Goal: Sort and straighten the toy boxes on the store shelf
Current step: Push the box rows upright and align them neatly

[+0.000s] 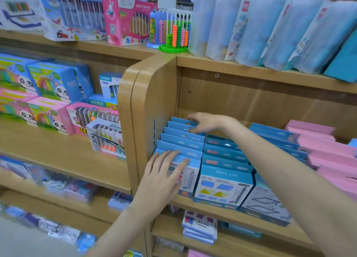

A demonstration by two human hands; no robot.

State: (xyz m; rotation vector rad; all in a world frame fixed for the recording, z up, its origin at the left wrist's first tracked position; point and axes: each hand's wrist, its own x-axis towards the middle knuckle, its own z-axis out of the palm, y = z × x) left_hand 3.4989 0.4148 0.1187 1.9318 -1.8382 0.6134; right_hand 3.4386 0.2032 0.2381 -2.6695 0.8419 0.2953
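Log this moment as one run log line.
left hand: flat on front blue box | right hand: on rear boxes | row: leftmost

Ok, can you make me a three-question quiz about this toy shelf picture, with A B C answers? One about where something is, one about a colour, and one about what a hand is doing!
1. Where is the bead abacus?
A. On the top shelf, above the blue boxes
B. On the floor
C. Inside a pink box

2. What colour are the boxes stacked at the far right of the middle shelf?
A. Green
B. Pink
C. Black

3. What is the left hand doing?
A. Hanging at the person's side
B. Holding the abacus
C. Lying flat on the front blue box

Answers:
1. A, it stands on the top board beside the wrapped packs.
2. B, the pink boxes sit right of the blue rows.
3. C, its straight fingers rest on the front blue box, while the right hand reaches to the back of that row.
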